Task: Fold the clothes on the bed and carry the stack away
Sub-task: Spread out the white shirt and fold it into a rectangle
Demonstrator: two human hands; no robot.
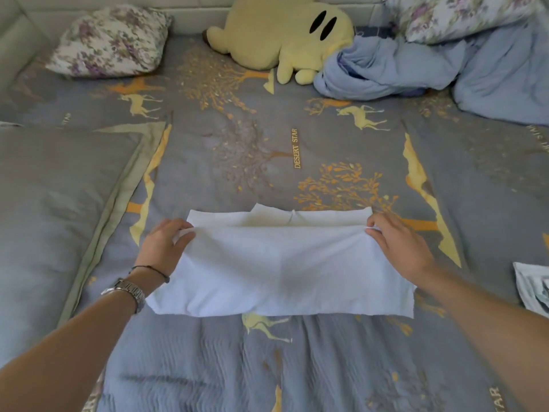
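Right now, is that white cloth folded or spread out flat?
Partly folded. The white cloth has its near layer doubled over, a strip of the lower layer showing beyond; the left hand and right hand pinch the fold's ends.

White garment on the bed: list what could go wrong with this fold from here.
1. The left hand and right hand pinch only the corners of the white garment, so the sagging middle may crease.
2. The far layer pokes out unevenly, so edges may not line up.
3. The quilt beneath is rumpled, which may leave the fold lumpy.

garment (279, 269) on bed (267, 367), pillow (111, 41) behind
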